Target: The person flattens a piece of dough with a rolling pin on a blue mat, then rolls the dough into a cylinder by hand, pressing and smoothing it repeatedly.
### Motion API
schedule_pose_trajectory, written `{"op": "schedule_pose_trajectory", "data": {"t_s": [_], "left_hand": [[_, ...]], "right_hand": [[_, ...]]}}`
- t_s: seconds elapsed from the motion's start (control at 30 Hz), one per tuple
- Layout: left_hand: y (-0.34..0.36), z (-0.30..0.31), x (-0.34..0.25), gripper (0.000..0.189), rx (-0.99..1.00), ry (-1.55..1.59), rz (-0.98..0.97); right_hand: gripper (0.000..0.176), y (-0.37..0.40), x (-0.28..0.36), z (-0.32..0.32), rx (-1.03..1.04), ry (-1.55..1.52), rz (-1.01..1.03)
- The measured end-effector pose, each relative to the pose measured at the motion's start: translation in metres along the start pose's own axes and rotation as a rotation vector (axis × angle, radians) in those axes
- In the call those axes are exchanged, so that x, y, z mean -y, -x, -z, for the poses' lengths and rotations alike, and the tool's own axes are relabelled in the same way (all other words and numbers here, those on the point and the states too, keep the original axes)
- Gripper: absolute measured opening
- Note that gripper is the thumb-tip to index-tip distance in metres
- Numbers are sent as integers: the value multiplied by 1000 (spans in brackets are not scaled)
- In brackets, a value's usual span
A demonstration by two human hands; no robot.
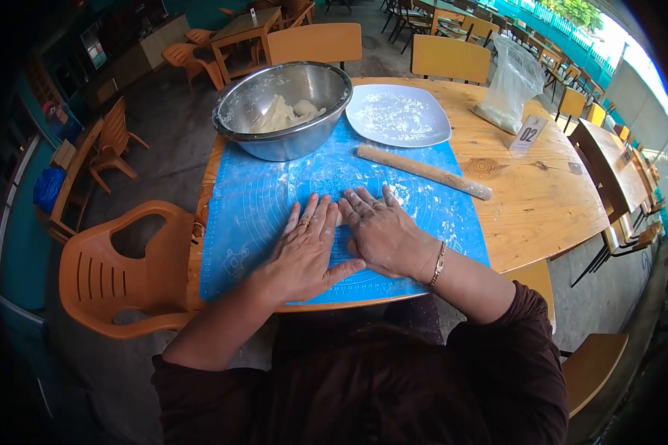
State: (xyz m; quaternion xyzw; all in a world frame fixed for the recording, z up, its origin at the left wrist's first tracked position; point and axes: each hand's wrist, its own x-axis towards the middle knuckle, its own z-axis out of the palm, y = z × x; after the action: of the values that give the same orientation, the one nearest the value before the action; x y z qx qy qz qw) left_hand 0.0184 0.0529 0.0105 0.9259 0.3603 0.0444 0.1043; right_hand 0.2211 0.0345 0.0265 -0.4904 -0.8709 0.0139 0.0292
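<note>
Both hands lie flat, palms down, on a blue mat [249, 222] dusted with flour. My left hand [304, 248] has its fingers stretched forward, with a ring on one. Beside it, my right hand [386, 233] is spread, fingertips close to the left ones. A small pale bit, perhaps dough, shows between the hands [341, 219]; the rest under them is hidden. Beyond the hands is a steel bowl [289, 141] with pale dough [282, 115] inside. A floured white plate [398, 115] sits right of the bowl. The wooden rolling pin [423, 171] lies at an angle on the mat's right side.
On the wooden table [534, 200], a clear plastic bag [510, 81] with white contents stands at the back right, near a sign marked 02 [528, 136]. An orange chair [133, 274] touches the table's left side. Yellow chairs [450, 58] stand behind it.
</note>
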Motion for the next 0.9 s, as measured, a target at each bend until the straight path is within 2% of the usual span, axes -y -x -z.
{"op": "schedule_pose_trajectory", "data": {"t_s": [0.13,0.27,0.37,0.43,0.47,0.5,0.53,0.57,0.63,0.7,0.73,0.87,0.9], "left_hand": [[22,-1,-15,114,2,-56,-49],[1,1,-2,113,-21,-66,-31],[-15,9,8,109,-26,38,50],[-16,13,9,94,14,66,90],[-17,15,9,94,15,67,92],[-18,15,9,81,-89,42,52],[-19,16,10,69,-193,16,13],[-23,17,10,69,-192,19,16],[-34,21,11,45,-188,177,-46],[-39,16,14,38,-209,142,-54],[-41,13,14,32,-225,109,-59],[-42,12,17,29,-271,155,-59],[-43,17,16,29,-235,268,-10]], "right_hand": [[65,20,7,2,-56,19,46],[62,1,-4,-7,-82,37,35],[59,-16,-13,-10,-115,-40,-15],[53,-18,-19,-4,-109,-122,11],[47,-18,-23,0,-97,-206,39],[47,-19,-29,3,-93,-208,42],[40,-19,-37,6,-81,-215,33],[32,-20,-44,11,-71,-221,22],[36,-20,-51,17,-38,-220,11],[26,-21,-59,10,-97,-282,47],[26,-21,-60,10,-100,-281,45],[22,-18,-63,15,-53,-387,7],[23,-17,-64,17,-19,-449,-23]]}}
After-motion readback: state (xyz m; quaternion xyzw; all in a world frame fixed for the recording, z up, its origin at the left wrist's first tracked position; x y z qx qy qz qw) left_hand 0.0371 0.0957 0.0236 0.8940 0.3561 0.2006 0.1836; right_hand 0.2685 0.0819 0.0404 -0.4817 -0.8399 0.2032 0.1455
